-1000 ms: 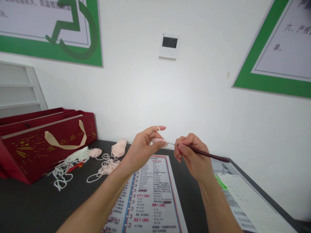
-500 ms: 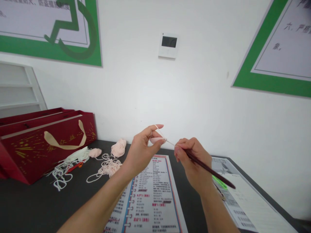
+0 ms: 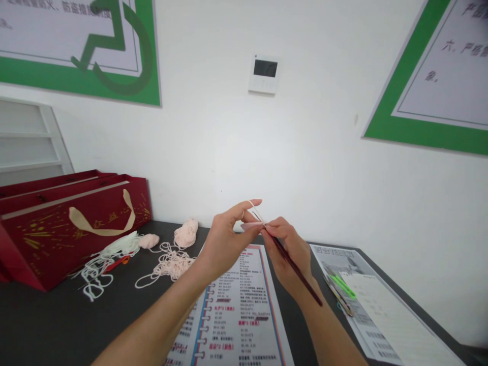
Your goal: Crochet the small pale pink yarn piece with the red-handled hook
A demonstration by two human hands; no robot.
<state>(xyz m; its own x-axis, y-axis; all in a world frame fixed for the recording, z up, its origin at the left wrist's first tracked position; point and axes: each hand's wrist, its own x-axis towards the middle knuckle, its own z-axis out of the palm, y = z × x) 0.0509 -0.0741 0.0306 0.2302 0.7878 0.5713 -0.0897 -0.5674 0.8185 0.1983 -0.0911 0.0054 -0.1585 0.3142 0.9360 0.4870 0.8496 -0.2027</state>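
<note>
A small pink crochet piece (image 3: 249, 224) is held up in the air above the counter (image 3: 57, 325), right in front of the person, pinched between the thumb and middle finger of the left hand (image 3: 224, 241). A thin pale strand (image 3: 252, 204) runs over that hand's outstretched index finger and down to the piece. The right hand (image 3: 287, 249) is closed around a dark red crochet hook (image 3: 297, 272), fingertips close to the metal tip, which meets the piece; the handle slants down and to the right over the wrist. The two hands almost touch.

Under them on the dark counter lies a spiral-bound printed sheet (image 3: 236, 305). To its right are more papers (image 3: 377, 310), with a green-handled tool (image 3: 343, 284) on top. To the left sit a pink yarn ball (image 3: 186, 233), a loose pink tangle (image 3: 168, 264) and some white yarn (image 3: 99, 264), beside a red gift bag (image 3: 57, 223). On the white wall behind hang a small control panel (image 3: 264, 73) and green-bordered posters (image 3: 80, 46).
</note>
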